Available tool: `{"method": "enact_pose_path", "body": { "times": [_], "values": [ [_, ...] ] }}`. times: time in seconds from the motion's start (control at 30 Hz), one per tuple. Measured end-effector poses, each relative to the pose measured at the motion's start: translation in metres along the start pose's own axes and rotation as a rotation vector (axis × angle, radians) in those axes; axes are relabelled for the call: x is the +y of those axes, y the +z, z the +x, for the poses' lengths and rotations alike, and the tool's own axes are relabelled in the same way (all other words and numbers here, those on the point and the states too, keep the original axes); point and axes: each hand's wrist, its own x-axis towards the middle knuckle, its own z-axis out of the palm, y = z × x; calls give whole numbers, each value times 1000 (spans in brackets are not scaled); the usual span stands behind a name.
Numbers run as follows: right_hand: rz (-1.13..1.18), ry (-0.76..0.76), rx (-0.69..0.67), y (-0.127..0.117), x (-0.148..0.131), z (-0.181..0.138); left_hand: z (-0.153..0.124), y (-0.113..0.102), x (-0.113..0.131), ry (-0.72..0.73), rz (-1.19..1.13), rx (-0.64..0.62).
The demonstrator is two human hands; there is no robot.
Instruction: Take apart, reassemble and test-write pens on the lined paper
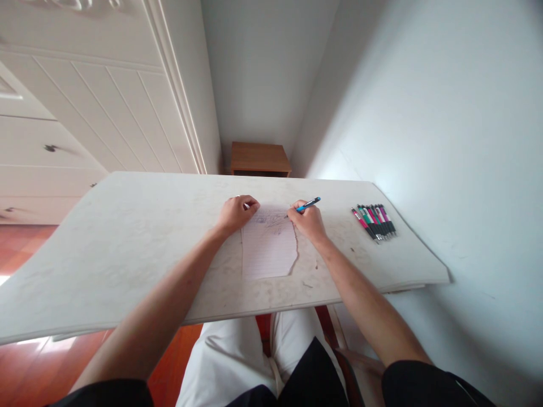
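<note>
My right hand (309,221) is closed around a blue ballpoint pen (308,204), its tip against the upper right part of a sheet of lined paper (267,254). The sheet has a torn right edge and dark scribbles across its upper half. At the sheet's upper left corner rests my left hand (238,213), fingers curled with thumb and forefinger together. A small pale spot shows between those fingers; I cannot make out what it is.
To the right, several pens (374,222) in pink, green and purple lie side by side on the white table (139,237). A wall (424,141) runs along the table's right side. Beyond the far edge stands a brown wooden cabinet (259,158); white drawers (46,141) are at left.
</note>
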Motion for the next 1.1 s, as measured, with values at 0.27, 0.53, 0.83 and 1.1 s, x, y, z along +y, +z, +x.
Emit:
{"method": "enact_pose_path", "body": {
  "times": [0.27,0.53,0.83,1.1],
  "values": [
    [-8,-35,-19,-1,-1,1,0,0,2,-5,5,-3],
    [101,46,71,-6,3,4,-1,-2,4,-10,3,-9],
    [16,26,14,-6,1,2,-1,-1,4,-9,6,-7],
    [-4,1,-25,-6,2,2,-1,-1,3,1,2,-7]
  ]
}}
